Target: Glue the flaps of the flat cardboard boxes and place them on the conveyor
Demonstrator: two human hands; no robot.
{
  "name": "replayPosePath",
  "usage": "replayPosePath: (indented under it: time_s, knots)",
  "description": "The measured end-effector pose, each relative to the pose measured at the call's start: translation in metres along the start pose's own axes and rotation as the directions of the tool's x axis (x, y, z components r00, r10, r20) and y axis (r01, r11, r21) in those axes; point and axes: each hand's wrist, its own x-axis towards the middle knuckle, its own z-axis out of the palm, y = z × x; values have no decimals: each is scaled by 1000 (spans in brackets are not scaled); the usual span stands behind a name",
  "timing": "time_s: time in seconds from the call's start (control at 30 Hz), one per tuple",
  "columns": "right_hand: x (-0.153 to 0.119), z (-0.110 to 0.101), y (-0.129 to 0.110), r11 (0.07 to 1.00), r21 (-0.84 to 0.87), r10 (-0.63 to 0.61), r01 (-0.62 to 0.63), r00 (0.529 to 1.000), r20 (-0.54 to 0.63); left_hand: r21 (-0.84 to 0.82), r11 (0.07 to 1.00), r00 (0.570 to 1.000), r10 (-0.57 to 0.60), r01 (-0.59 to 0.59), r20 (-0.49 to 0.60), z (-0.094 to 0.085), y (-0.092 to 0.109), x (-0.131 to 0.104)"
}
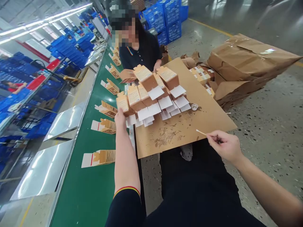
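Note:
My left hand [120,119] is at the near left end of a pile of small brown boxes [134,96], its fingers against the end box [123,103]. The piled boxes have white flaps [153,108] hanging open toward me. My right hand [222,143] pinches a thin stick with a white tip, a cotton swab [200,131], over the right edge of a brown board [170,138]. A small clear round dish [194,107] sits on the board right of the pile. Dark wet spots mark the board's surface.
A green conveyor belt [78,186] on the left carries several open boxes [106,126] in a row. Across the board stands a person [144,47] in a dark shirt. Large brown paper-wrapped bundles [241,63] lie at the right, with blue crates [170,19] behind.

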Motion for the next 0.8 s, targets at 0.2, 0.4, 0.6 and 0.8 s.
replayPosePath:
  time_s: [0.2,0.4,0.6,0.8]
  knots:
    - [108,-4,18,962,-272,44,-17,994,95,-420,907,996,32,4,78,-75,-24,-92]
    - [170,20,30,926,-378,81,23,963,256,-451,856,939,-105,253,326,-58,-62,-217]
    - [152,12,36,943,-329,30,46,975,222,-336,901,934,-165,274,318,-19,-79,-237]
    - [43,48,6,996,-1,-81,87,930,359,-289,922,928,-153,258,340,2,-70,-228]
